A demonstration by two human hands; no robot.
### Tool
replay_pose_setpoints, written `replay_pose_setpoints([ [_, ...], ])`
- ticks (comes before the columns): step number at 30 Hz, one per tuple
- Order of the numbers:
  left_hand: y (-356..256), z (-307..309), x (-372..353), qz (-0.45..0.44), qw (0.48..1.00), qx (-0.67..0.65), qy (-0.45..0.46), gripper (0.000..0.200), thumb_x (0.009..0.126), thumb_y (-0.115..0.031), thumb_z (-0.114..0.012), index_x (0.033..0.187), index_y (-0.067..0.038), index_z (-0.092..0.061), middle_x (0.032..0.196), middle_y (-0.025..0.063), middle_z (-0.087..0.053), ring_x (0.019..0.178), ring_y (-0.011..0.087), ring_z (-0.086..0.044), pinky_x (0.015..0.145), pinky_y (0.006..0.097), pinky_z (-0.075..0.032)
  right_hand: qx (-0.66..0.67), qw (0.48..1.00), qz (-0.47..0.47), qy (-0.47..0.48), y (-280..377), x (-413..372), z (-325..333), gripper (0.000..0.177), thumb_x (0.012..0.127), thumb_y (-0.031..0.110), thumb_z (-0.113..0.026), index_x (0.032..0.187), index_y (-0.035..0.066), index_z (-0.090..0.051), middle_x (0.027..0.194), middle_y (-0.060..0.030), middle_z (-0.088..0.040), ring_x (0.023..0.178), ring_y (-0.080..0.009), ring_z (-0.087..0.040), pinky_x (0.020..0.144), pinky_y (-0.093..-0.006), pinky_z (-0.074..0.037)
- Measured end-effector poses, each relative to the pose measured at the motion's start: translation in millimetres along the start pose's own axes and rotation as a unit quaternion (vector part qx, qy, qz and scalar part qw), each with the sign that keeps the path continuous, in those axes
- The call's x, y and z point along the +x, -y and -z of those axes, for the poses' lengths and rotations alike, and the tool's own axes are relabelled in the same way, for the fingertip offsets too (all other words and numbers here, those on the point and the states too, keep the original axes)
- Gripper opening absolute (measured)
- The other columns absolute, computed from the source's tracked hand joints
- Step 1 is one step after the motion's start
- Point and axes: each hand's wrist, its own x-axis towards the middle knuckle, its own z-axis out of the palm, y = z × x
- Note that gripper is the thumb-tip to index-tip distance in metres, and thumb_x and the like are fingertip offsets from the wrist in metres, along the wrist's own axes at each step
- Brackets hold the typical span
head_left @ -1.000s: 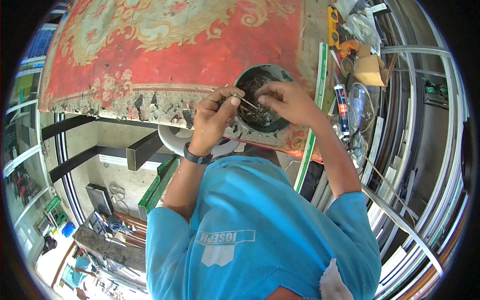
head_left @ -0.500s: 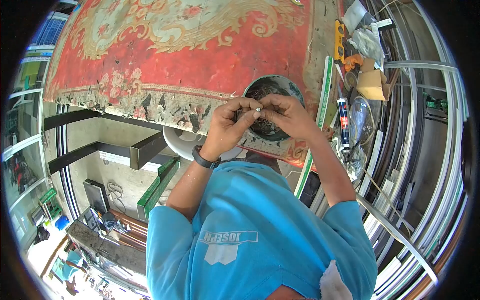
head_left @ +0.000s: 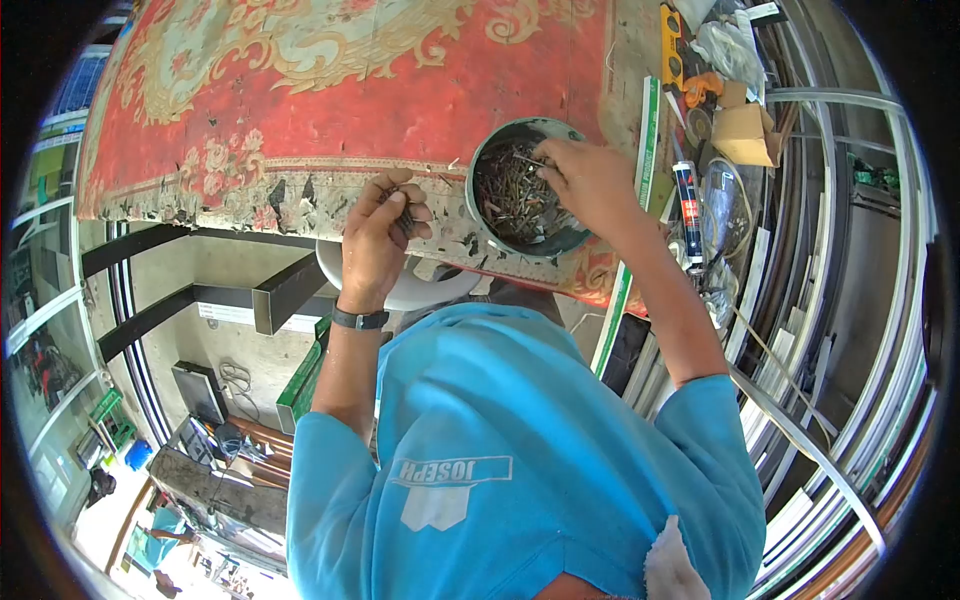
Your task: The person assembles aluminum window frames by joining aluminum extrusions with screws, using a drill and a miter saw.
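Observation:
A round grey-green tub [head_left: 484, 222] stands near the edge of the carpet-covered table. Inside lies a heap of small mixed screws [head_left: 512, 190] and other thin metal bits. My right hand [head_left: 588, 185] reaches over the tub's right side, thumb and forefinger pinched together at a small, slim metal piece, which looks like a screw. To the left of the tub, my left hand [head_left: 380, 232] is raised with fingers curled around several small dark screws [head_left: 402, 215] in the palm. Their exact kind is partly hidden by the fingers.
A worn red floral carpet [head_left: 400, 120] covers the table. At right lie a yellow level [head_left: 671, 45], a sealant tube [head_left: 688, 215], a cardboard box [head_left: 745, 135] and long metal profiles [head_left: 830, 330]. A white stool [head_left: 425, 290] sits under the table edge. Another person [head_left: 160, 540] is at lower left.
My hands, earlier together over the tub around a small metal piece, have parted. The left has moved left, away from the tub; the right has moved to the tub's contents.

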Motion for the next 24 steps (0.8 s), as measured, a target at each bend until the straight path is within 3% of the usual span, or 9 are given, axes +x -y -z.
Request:
replay_pose_setpoints([
  [2,5.5,5.6,-3.8,0.009,1.000,0.020,-0.003,0.031,0.105,-0.010,-0.051,0.134,0.001,-0.053,0.106,0.0114,-0.067,0.089,0.0196,-0.068,0.074,0.0320,-0.059,-0.055,0.998,0.016,0.004,3.0,1.5,-4.1,0.019,0.087,0.015,-0.072,0.105,0.010,-0.068,0.103,-0.0103,-0.070,0.090,-0.0362,-0.068,0.076,-0.0460,-0.055],
  [4,10.8,9.4,-7.7,0.012,0.999,0.036,-0.003,0.032,0.105,-0.010,-0.053,0.135,0.001,-0.052,0.113,0.0150,-0.068,0.098,0.0233,-0.071,0.081,0.0346,-0.062,-0.009,0.999,0.021,0.043,0.2,5.5,-11.8,0.021,0.087,0.015,-0.072,0.107,0.011,-0.068,0.104,-0.0105,-0.069,0.095,-0.0355,-0.067,0.078,-0.0470,-0.055],
  [8,20.4,13.2,-8.8,0.017,1.000,0.017,-0.011,0.032,0.104,-0.010,-0.055,0.134,0.000,-0.053,0.116,0.0170,-0.069,0.098,0.0239,-0.073,0.080,0.0342,-0.063,0.029,0.992,0.082,0.094,-3.1,15.5,-35.3,0.025,0.084,0.013,-0.071,0.108,0.009,-0.068,0.104,-0.0138,-0.068,0.099,-0.0362,-0.067,0.081,-0.0488,-0.055],
  [11,23.0,11.8,-8.5,0.020,1.000,0.019,-0.015,0.030,0.104,-0.010,-0.055,0.133,0.000,-0.053,0.116,0.0171,-0.069,0.098,0.0237,-0.073,0.080,0.0340,-0.064,-0.015,0.989,0.093,0.118,-3.9,17.8,-64.8,0.024,0.077,0.004,-0.068,0.100,0.003,-0.070,0.101,-0.0190,-0.068,0.094,-0.0398,-0.069,0.078,-0.0496,-0.058],
  [17,17.6,14.7,-10.5,0.021,0.998,0.044,-0.030,0.028,0.104,-0.009,-0.056,0.131,-0.001,-0.054,0.115,0.0160,-0.069,0.097,0.0224,-0.072,0.079,0.0334,-0.063,-0.095,0.985,0.033,0.141,-16.2,21.5,-39.4,0.020,0.073,0.006,-0.071,0.092,0.000,-0.071,0.098,-0.0199,-0.068,0.088,-0.0410,-0.070,0.076,-0.0501,-0.059],
  [21,21.1,17.0,-7.5,0.015,0.999,0.042,-0.030,0.028,0.104,-0.009,-0.056,0.130,-0.001,-0.055,0.114,0.0155,-0.069,0.095,0.0217,-0.072,0.079,0.0331,-0.063,0.002,0.993,0.101,0.068,-8.6,19.9,-41.1,0.011,0.072,0.005,-0.071,0.082,0.001,-0.072,0.096,-0.0198,-0.070,0.086,-0.0380,-0.072,0.072,-0.0464,-0.060],
  [24,20.8,12.2,-6.0,0.015,0.999,0.043,-0.024,0.027,0.104,-0.009,-0.057,0.129,-0.001,-0.056,0.113,0.0154,-0.069,0.095,0.0215,-0.072,0.079,0.0331,-0.062,-0.030,0.982,0.077,0.171,9.9,22.3,-49.6,0.008,0.072,0.005,-0.070,0.080,0.002,-0.072,0.093,-0.0187,-0.070,0.087,-0.0383,-0.072,0.073,-0.0480,-0.060],
])
